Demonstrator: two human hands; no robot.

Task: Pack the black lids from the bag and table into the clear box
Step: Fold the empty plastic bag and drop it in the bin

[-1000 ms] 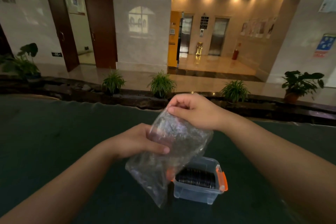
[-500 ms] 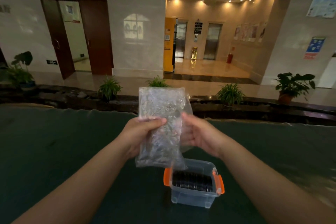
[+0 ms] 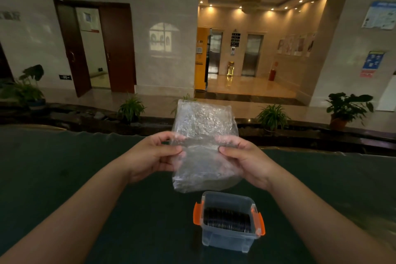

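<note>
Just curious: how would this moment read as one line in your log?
left hand: holds bag | right hand: holds bag | bag: looks empty | clear box: open, black lids inside

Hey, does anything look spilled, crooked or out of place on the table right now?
Nothing stands out. The clear box sits upright on the table with black lids stacked inside. The left hand and right hand hold the crinkled bag above it.

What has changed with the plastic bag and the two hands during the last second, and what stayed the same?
The plastic bag went from crumpled and hanging low over the clear box to lifted and spread flat. The left hand and right hand shifted to pinch its opposite side edges. The box with its row of black lids stayed on the table.
</note>
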